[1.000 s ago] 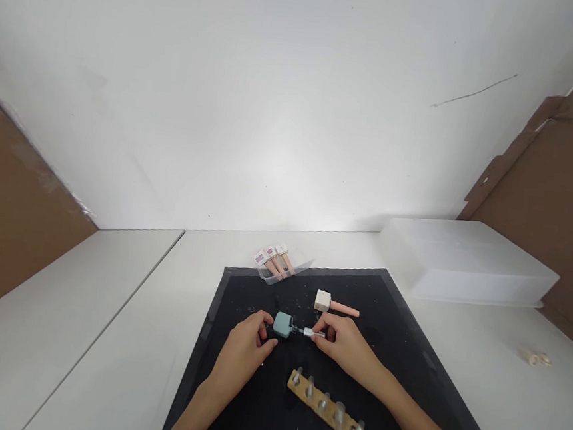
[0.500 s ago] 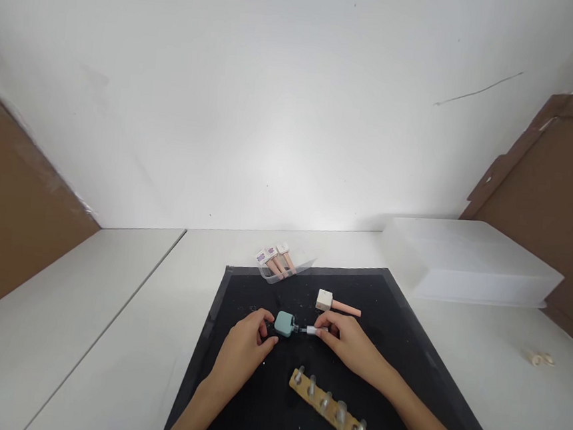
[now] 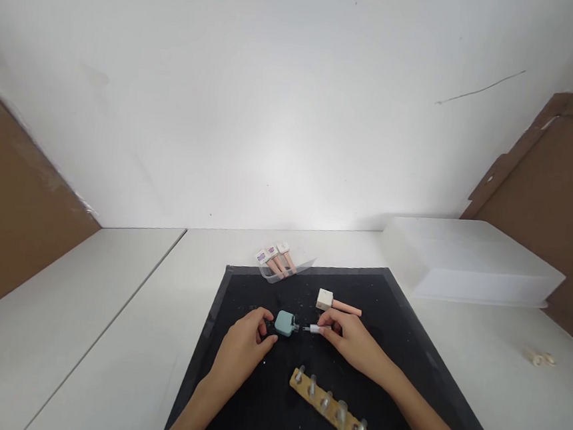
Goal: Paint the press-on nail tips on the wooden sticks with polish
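1. Fingers of the left hand pinch a small teal bottle that lies on its side on a black mat.
2. Fingers of the right hand hold a thin white cap close at the bottle's neck; whether the two touch is too small to tell.
3. Just behind the right hand lies a cream bottle with a pink cap.
4. Nearer the person, a wooden strip with clear tips lies slantwise on the mat.
5. Beyond the mat's far edge, a clear tray of pink bottles sits on the white bench; a white box stands to the right.
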`<state>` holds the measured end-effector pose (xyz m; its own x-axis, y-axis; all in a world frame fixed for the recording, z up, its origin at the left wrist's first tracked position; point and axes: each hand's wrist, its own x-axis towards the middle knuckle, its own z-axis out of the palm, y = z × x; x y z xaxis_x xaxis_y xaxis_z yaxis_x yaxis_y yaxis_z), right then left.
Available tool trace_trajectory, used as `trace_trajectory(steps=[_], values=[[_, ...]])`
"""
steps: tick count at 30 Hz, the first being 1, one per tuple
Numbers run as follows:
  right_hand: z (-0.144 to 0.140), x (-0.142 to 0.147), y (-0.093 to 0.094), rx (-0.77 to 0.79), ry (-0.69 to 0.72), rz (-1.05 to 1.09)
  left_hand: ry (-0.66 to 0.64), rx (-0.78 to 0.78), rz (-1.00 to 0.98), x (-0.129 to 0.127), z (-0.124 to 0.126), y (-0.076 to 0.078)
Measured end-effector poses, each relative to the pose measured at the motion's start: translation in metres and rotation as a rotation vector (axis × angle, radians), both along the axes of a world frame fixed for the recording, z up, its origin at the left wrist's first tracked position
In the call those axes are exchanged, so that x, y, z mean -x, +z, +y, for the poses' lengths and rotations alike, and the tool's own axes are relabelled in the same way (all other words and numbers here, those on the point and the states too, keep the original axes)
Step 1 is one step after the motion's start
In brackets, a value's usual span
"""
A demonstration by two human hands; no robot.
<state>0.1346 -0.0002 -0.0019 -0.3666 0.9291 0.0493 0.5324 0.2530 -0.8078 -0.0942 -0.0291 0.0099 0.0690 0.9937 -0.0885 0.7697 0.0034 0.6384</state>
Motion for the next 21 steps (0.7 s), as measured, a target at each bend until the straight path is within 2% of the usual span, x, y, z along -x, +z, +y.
trace_trajectory(steps=[5, 14, 21], values=[[-0.0016, 0.0018, 0.0028, 0.001, -0.006, -0.004, -0.003, -0.001, 0.007, -0.0001, -0.0003, 0.0003], [-0.0024, 0.0049, -0.0044, -0.021, -0.009, -0.013, -0.007, 0.012, 0.022, -0.0007, -0.0003, -0.0004], [-0.0032, 0.0037, 0.0025, 0.002, 0.028, 0.003, -0.008, 0.004, 0.022, 0.0001, -0.0016, -0.0018]])
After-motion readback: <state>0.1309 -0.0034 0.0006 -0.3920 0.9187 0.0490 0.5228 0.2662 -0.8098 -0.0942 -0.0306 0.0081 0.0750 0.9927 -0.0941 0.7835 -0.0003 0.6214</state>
